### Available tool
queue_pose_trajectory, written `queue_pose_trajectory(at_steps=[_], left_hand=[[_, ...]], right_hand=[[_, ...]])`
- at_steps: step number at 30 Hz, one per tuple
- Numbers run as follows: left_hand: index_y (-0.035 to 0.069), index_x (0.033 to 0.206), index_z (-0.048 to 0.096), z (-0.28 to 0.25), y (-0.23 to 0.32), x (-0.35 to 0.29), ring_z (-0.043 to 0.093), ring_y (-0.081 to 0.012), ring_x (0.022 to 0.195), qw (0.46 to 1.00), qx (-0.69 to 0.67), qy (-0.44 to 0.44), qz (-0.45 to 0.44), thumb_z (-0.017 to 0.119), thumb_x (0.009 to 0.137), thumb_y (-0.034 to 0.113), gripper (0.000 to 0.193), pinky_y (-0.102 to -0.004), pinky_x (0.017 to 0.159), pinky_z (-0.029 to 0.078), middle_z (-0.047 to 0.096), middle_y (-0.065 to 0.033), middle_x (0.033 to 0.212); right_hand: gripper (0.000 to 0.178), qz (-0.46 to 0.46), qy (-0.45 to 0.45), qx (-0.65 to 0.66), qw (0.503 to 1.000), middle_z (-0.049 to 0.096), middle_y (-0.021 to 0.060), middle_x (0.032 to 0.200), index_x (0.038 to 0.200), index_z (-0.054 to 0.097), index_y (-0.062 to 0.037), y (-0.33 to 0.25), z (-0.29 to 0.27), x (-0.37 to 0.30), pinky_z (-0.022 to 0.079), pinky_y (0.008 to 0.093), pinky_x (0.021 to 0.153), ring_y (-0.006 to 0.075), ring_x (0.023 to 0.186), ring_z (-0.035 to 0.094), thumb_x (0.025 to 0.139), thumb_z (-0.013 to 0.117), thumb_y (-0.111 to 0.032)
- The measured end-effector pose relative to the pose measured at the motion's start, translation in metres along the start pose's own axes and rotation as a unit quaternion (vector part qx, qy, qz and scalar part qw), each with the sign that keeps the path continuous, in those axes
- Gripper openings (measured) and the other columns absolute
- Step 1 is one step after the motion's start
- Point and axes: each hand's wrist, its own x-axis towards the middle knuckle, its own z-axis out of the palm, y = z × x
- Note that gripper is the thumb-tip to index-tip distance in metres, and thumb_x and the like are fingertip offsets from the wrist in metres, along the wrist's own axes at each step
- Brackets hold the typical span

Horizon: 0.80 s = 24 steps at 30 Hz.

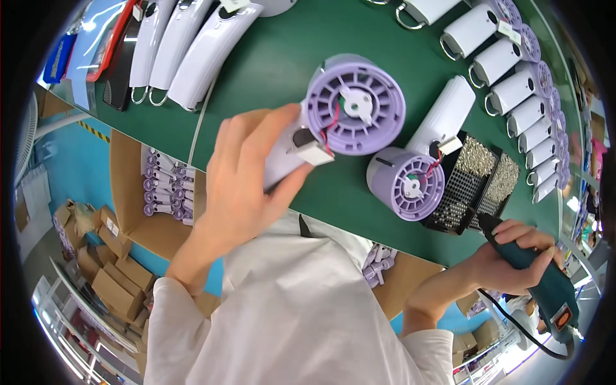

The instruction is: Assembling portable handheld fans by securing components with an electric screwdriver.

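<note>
My left hand [240, 170] is closed round the white handle of a hair dryer body [321, 67], lifted over the green bench. Its round purple head faces up, showing a motor hub, red wires and a white connector. In my right hand [513, 263] is a dark green electric screwdriver [550, 289] with a black cord. Its tip is near the lower edge of a black screw tray [454, 186] holding many small screws. A second hair dryer body [443, 119] lies on the bench between my hands, its purple head toward me.
Several white-and-purple bodies [513, 90] line the right side of the green bench [269, 70]. White handle parts [212, 51] with metal loops lie at the far left, beside a black phone-like slab [122, 70]. Below the bench edge stands a cardboard box [125, 192] of similar bodies.
</note>
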Motion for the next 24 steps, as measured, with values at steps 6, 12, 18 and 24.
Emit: queue_pose_trajectory(at_steps=[6,12,18,24], left_hand=[[0.001,0.120,0.050,-0.004,-0.001,0.000,0.054,-0.0313,0.080,1.000,-0.007,0.010,-0.007,0.077,0.061,0.004,0.064,-0.0377,0.066,0.046,0.057,-0.0161,0.100],[-0.001,0.122,0.047,-0.006,-0.001,0.003,0.056,-0.0300,0.091,0.999,-0.020,-0.024,-0.042,0.075,0.069,-0.001,0.060,-0.0360,0.075,0.047,0.058,-0.0167,0.109],[0.003,0.120,0.052,-0.001,-0.003,0.001,0.055,-0.0300,0.080,0.999,-0.022,0.018,-0.020,0.076,0.063,0.003,0.062,-0.0371,0.066,0.046,0.057,-0.0145,0.100],[0.003,0.121,0.051,-0.001,0.001,0.003,0.057,-0.0312,0.083,0.999,-0.022,0.019,-0.031,0.077,0.066,0.004,0.061,-0.0375,0.068,0.047,0.058,-0.0153,0.102]], right_hand=[[0.016,0.035,0.054,-0.050,0.997,0.043,0.0066,0.062,0.097,0.045,-0.0062,0.005,0.002,0.013,0.037,0.0315,0.035,0.0167,0.036,0.038,0.092,0.043,-0.021],[0.027,0.077,0.067,-0.052,0.993,0.041,0.0059,0.062,0.074,0.042,-0.0057,0.011,-0.009,0.026,0.036,0.0305,0.041,0.0159,0.039,0.039,0.093,0.043,-0.025],[0.025,0.082,0.073,-0.059,0.992,0.042,0.0056,0.062,0.078,0.044,-0.0055,0.012,-0.010,0.026,0.036,0.0304,0.041,0.0162,0.039,0.040,0.093,0.044,-0.026],[0.018,0.071,0.088,-0.051,0.992,0.043,0.0063,0.062,0.090,0.045,-0.0057,0.011,-0.002,0.024,0.035,0.0302,0.036,0.0162,0.036,0.038,0.092,0.046,-0.023]])
